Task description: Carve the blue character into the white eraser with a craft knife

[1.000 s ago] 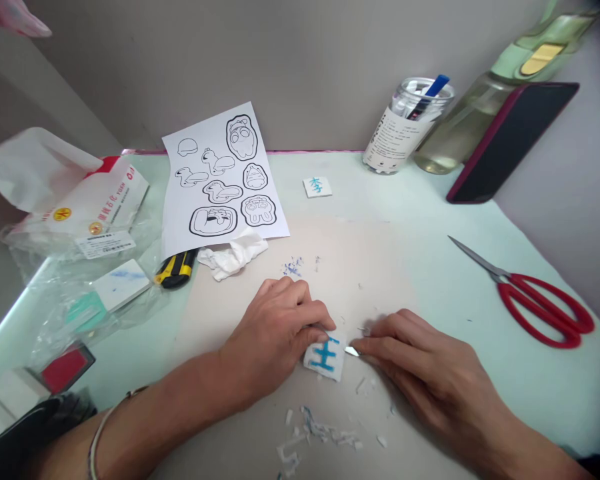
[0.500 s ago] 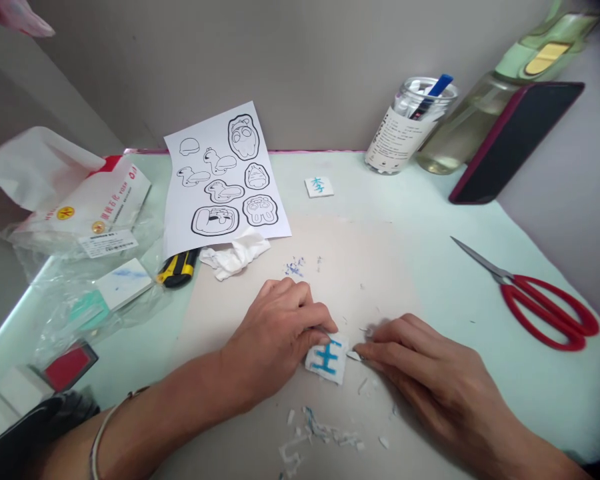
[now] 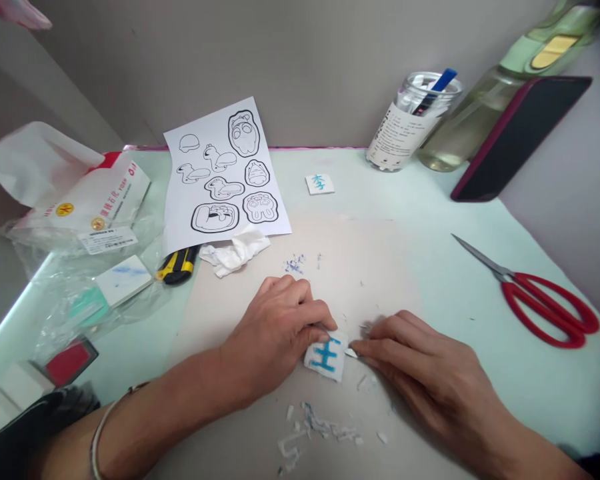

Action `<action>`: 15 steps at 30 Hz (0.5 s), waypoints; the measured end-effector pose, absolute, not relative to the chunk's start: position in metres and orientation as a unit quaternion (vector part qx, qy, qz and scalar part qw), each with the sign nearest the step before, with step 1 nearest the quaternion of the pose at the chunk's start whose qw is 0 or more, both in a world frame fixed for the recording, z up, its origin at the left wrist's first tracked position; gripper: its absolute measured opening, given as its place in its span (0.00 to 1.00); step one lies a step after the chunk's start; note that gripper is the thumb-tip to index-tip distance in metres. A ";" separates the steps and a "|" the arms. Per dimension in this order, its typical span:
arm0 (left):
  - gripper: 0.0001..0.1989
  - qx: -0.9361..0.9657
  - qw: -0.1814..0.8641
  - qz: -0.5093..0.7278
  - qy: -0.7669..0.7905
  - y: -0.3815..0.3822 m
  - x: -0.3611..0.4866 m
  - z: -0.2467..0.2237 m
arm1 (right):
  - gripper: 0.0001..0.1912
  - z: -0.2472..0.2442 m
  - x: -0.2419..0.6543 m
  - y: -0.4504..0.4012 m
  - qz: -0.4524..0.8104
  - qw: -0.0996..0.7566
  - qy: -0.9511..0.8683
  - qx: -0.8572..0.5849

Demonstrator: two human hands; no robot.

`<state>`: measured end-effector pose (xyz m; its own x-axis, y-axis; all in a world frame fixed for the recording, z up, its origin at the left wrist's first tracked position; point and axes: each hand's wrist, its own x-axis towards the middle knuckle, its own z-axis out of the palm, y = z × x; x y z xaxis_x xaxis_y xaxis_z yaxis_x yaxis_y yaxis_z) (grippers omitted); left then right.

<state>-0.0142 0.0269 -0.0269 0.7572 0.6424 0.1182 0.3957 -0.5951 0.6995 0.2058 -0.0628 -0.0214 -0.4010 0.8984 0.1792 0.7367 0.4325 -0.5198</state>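
Observation:
Under the thumb and fingertips of my left hand (image 3: 287,333) lies a small white rubber carving block (image 3: 336,368), its top marked with raised blue strokes. The hand is closed and grips the block at its upper left edge. My right hand (image 3: 425,373) is pinched just right of the block. From its fingertips sticks a small pale pointed blade-like piece (image 3: 351,353), its tip close to the block's right edge; whether they touch I cannot tell. White and blue-tinged shavings (image 3: 325,423) lie scattered in front of the block on the beige mat (image 3: 380,267).
Red-handled scissors (image 3: 550,310) lie at right. Behind stand a pen jar (image 3: 397,137), a bottle (image 3: 445,140) and a phone (image 3: 523,137). A second marked block (image 3: 320,184), printed sheet (image 3: 220,167), crumpled tissue (image 3: 235,250), yellow-black cutter (image 3: 179,265), tissue pack (image 3: 87,200) and red ink pad (image 3: 70,362) lie around.
Both hands keep nearly the same pose. The pale piece in my right hand has shifted very slightly toward the block. The whole view has tilted a little.

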 end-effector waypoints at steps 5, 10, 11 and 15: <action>0.05 0.875 0.339 0.184 0.294 0.028 -0.015 -0.028 | 0.11 -0.020 0.207 -0.064 0.192 0.217 -0.817 -0.499; 0.05 0.876 0.335 0.177 0.299 0.027 -0.014 -0.027 | 0.12 -0.021 0.205 -0.063 0.185 0.220 -0.818 -0.498; 0.05 0.875 0.334 0.178 0.300 0.027 -0.014 -0.027 | 0.12 -0.020 0.205 -0.063 0.184 0.220 -0.818 -0.498; 0.05 0.875 0.335 0.177 0.300 0.026 -0.014 -0.026 | 0.11 -0.019 0.205 -0.064 0.185 0.214 -0.821 -0.497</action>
<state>-0.0141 0.0264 -0.0260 0.7573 0.6439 0.1091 0.4061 -0.5951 0.6935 0.2050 -0.0638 -0.0192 -0.4151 0.8942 0.1676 0.7364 0.4384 -0.5153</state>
